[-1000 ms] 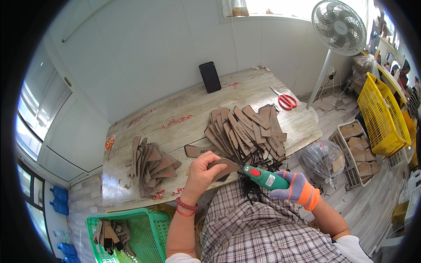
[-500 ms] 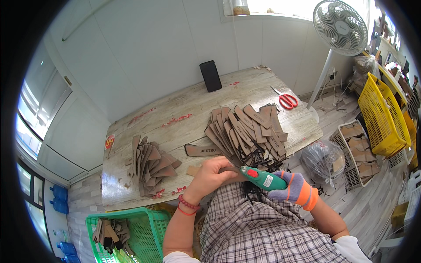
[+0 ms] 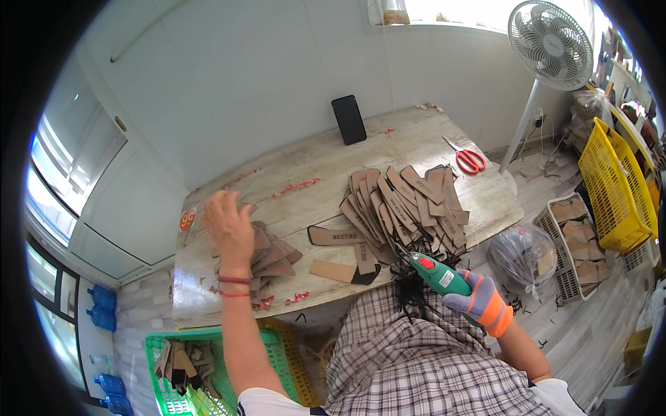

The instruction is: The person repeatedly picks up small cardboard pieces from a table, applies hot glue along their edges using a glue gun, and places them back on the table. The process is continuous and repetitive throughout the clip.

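Observation:
My bare left hand point(image 3: 230, 225) is over the left pile of brown leather-like pieces point(image 3: 274, 260), fingers extended and apart; its fingertips partly hide the pile. My right hand point(image 3: 479, 301), in a grey and orange glove, is closed round a green handheld electric cutter point(image 3: 440, 275) with a red button. The cutter's tip points at black trimmings point(image 3: 414, 291) hanging off the table's front edge. Beyond it lies a larger fanned heap of printed brown pieces point(image 3: 395, 208). A single printed piece point(image 3: 335, 237) and a tan strip point(image 3: 331, 270) lie between the piles.
Red-handled scissors point(image 3: 470, 161) and a black phone point(image 3: 349, 121) lie farther back on the wooden table point(image 3: 277, 201). A green basket point(image 3: 274, 353) stands below the front left edge. On the right are a plastic bag point(image 3: 520, 260), crates, a yellow basket point(image 3: 617, 187) and a fan point(image 3: 551, 45).
My left hand has left the cutter's tip and moved left to the other pile, no longer holding a brown piece. The right hand still grips the cutter, now angled more upward.

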`<state>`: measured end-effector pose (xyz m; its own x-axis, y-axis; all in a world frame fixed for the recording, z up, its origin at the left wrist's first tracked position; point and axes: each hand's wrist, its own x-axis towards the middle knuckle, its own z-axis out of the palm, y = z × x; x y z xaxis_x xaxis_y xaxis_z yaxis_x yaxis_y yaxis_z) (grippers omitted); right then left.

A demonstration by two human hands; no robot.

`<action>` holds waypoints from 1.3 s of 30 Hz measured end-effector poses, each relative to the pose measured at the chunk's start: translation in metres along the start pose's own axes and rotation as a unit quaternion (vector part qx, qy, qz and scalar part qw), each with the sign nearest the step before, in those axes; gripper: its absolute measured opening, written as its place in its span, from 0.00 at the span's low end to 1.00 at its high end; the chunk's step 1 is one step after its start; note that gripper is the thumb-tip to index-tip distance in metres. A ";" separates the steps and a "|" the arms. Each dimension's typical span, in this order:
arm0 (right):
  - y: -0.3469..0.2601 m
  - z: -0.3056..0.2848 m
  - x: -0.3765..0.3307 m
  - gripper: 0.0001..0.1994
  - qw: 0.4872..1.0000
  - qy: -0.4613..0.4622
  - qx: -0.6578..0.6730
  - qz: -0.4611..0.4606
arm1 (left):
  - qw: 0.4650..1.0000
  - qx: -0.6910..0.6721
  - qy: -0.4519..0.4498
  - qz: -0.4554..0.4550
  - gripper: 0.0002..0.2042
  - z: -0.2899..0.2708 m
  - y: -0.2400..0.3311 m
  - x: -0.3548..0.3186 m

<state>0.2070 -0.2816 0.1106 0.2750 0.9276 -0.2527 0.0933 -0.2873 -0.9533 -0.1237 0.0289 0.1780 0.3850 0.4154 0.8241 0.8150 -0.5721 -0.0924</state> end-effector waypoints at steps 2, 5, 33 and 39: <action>0.002 0.001 -0.002 0.24 0.999 0.001 0.038 0.013 | 0.989 -0.127 -0.076 -0.012 0.12 0.011 0.048 -0.037; 0.009 0.001 -0.001 0.23 0.999 -0.005 0.049 0.001 | 0.949 -0.255 -0.181 0.047 0.18 0.032 0.124 -0.120; -0.026 0.025 -0.010 0.25 0.999 0.053 -0.004 0.010 | 0.367 -0.751 -0.014 -0.548 0.06 0.014 0.238 -0.082; -0.016 0.025 -0.007 0.25 0.998 0.064 0.002 -0.002 | 0.332 -0.759 -0.041 -0.558 0.03 0.023 0.244 -0.087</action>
<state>0.1799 -0.2780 0.1236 0.3941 0.8909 -0.2257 0.0904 -0.2819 -0.9552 0.0520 -0.1309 0.0714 0.2717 0.9502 -0.1529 -0.6636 0.3000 0.6853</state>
